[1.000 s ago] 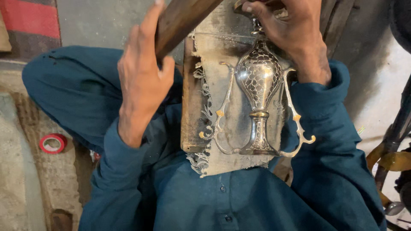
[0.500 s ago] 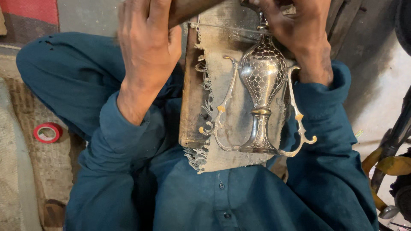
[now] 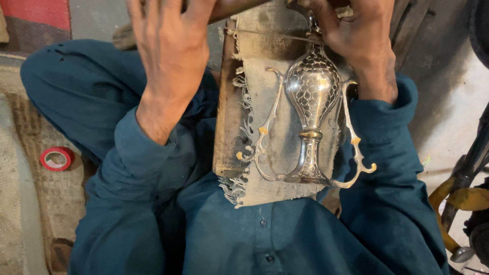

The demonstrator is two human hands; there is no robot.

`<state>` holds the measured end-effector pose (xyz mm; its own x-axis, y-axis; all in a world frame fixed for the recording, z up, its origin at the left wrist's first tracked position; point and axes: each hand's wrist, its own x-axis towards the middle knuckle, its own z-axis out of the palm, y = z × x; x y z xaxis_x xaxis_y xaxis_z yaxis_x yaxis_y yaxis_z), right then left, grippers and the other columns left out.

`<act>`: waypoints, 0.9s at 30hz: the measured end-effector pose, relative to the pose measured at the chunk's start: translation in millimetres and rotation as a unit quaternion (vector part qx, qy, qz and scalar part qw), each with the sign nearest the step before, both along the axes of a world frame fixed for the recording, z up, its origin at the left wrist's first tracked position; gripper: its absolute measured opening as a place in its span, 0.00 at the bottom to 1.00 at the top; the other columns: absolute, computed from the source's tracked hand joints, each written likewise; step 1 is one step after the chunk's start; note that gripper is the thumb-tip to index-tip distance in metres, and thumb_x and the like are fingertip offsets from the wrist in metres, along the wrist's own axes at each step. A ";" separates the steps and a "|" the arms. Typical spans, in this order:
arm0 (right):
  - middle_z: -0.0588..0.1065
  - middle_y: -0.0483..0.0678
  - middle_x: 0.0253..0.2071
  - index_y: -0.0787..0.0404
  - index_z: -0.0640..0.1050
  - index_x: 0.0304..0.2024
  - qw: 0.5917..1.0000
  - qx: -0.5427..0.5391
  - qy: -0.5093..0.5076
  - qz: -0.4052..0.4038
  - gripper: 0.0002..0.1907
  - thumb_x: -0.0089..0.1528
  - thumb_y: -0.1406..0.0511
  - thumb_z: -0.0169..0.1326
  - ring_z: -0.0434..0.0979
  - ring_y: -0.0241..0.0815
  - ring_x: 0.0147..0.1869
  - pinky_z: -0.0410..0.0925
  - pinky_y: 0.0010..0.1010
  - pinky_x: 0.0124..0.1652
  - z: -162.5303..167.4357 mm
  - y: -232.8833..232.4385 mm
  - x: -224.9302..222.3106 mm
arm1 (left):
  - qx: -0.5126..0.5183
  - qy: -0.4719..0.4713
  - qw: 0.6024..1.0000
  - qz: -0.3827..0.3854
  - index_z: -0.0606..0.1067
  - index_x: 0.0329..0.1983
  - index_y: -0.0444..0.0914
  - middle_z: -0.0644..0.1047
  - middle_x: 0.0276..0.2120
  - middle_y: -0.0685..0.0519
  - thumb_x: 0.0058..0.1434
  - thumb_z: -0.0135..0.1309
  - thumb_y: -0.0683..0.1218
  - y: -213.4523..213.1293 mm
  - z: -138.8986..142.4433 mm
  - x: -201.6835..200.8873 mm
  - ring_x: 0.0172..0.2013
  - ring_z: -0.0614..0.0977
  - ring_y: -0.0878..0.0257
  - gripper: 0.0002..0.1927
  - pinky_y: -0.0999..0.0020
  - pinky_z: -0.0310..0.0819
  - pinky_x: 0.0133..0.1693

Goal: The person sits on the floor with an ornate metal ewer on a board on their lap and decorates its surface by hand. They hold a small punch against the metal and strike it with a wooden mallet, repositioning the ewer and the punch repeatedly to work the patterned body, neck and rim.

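An ornate silver vase (image 3: 311,97) with two curled handles and gold accents lies on a cloth-covered wooden board (image 3: 229,127) propped against my lap. My right hand (image 3: 359,43) grips the vase's top end near the frame's upper edge. My left hand (image 3: 173,51) is raised at the upper left, its fingers curled over a brown wooden handle (image 3: 235,7) that is mostly cut off by the frame. A thin metal rod (image 3: 270,34) runs from that handle across the board toward the vase's top.
A red tape roll (image 3: 57,158) lies on a woven mat (image 3: 20,203) at the left. Yellowish metal tools (image 3: 461,199) and dark machine parts stand at the right edge. My legs in teal cloth fill the lower frame.
My left hand and the wooden handle have moved up toward the top edge, so less of the handle shows. My right hand stays on the vase's top.
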<state>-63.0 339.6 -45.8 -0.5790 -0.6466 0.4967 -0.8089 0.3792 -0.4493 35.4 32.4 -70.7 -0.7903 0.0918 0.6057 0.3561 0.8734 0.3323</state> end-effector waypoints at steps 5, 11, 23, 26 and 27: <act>0.80 0.53 0.49 0.71 0.78 0.53 0.997 -0.038 -0.067 0.016 0.08 0.72 0.80 0.56 0.84 0.43 0.52 0.77 0.29 0.50 12.2 -8.5 2.1 | 0.240 -0.022 0.970 -0.020 0.64 0.68 0.40 0.71 0.57 0.42 0.62 0.55 0.32 6.6 9.7 -3.4 0.58 0.73 0.40 0.31 0.48 0.72 0.59; 0.80 0.50 0.44 0.72 0.78 0.50 0.946 -0.196 -0.250 -0.066 0.03 0.74 0.77 0.58 0.82 0.40 0.46 0.76 0.27 0.43 -7.7 -2.0 -2.4 | 0.053 -0.083 0.995 -0.016 0.65 0.67 0.39 0.73 0.56 0.38 0.58 0.56 0.31 -8.8 14.9 8.5 0.54 0.75 0.36 0.33 0.46 0.71 0.55; 0.77 0.55 0.55 0.66 0.69 0.63 0.957 -0.195 -0.209 -0.037 0.21 0.71 0.83 0.58 0.84 0.46 0.59 0.82 0.33 0.55 3.8 -3.5 -0.7 | 0.557 -0.169 0.789 -0.198 0.46 0.77 0.39 0.67 0.62 0.49 0.71 0.51 0.35 29.9 49.8 43.6 0.49 0.79 0.64 0.38 0.66 0.80 0.50; 0.80 0.56 0.51 0.67 0.68 0.65 0.982 -0.142 -0.119 -0.023 0.25 0.69 0.84 0.58 0.83 0.47 0.60 0.80 0.34 0.56 3.0 -6.5 2.6 | 0.402 -0.246 0.872 -0.131 0.54 0.73 0.38 0.78 0.44 0.45 0.72 0.55 0.36 15.8 44.9 35.5 0.44 0.82 0.61 0.32 0.65 0.81 0.48; 0.81 0.55 0.52 0.66 0.69 0.66 0.979 -0.139 -0.142 -0.040 0.25 0.70 0.83 0.59 0.84 0.46 0.59 0.80 0.32 0.55 2.0 -6.8 2.8 | 0.369 -0.253 0.884 -0.133 0.53 0.74 0.39 0.78 0.46 0.45 0.70 0.56 0.36 11.9 43.8 32.0 0.46 0.83 0.58 0.34 0.63 0.80 0.49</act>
<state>-60.2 332.8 -43.8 -0.7623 -0.4563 0.4591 -0.6092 0.2663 -0.7469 67.4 44.3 -26.9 -0.9874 0.0424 0.1526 0.1584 0.2607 0.9523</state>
